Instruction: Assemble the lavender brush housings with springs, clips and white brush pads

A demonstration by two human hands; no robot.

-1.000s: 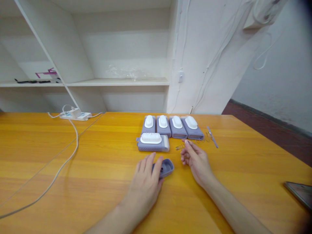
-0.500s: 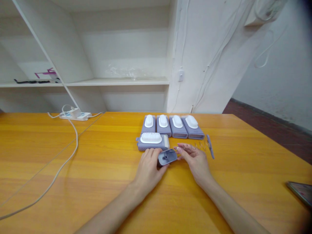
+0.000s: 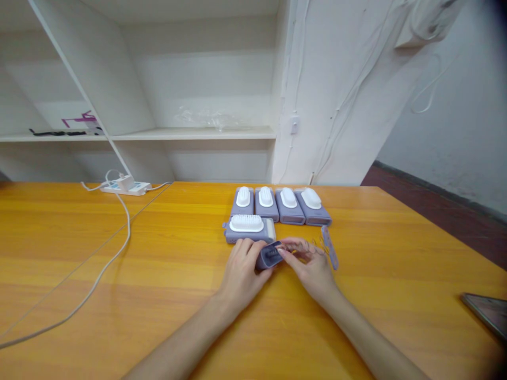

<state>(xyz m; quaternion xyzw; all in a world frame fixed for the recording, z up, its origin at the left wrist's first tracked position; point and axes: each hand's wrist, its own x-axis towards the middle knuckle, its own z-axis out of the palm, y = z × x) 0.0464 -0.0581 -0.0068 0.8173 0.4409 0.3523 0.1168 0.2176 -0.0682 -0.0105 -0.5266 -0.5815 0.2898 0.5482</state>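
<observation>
My left hand [image 3: 242, 270] is wrapped round a hollow grey-purple casing [image 3: 269, 255], its open end turned up and to the right. At that opening, the thumb and fingers of my right hand [image 3: 312, 270] are pinched on the near end of a thin coil spring [image 3: 316, 245]. The spring runs over the fingers to a flat purple end cap [image 3: 330, 248], which hangs tilted on the right. Just behind my left hand lies a purple unit [image 3: 232, 237] with a white bristle brush [image 3: 246, 224] on top. What lies deep inside the casing is hard to make out.
Several purple units with white tops [image 3: 289, 198] stand in a row behind. A white power strip [image 3: 134, 188] with a long cable [image 3: 101, 279] lies on the left of the wooden table [image 3: 170, 253]. A phone [image 3: 487, 312] rests at the right edge. White shelves [image 3: 198, 134] rise beyond.
My right hand has moved left, closer to the casing's opening, bringing the spring and end cap along. The casing has tilted slightly, showing less of its inside. My left hand keeps its grip.
</observation>
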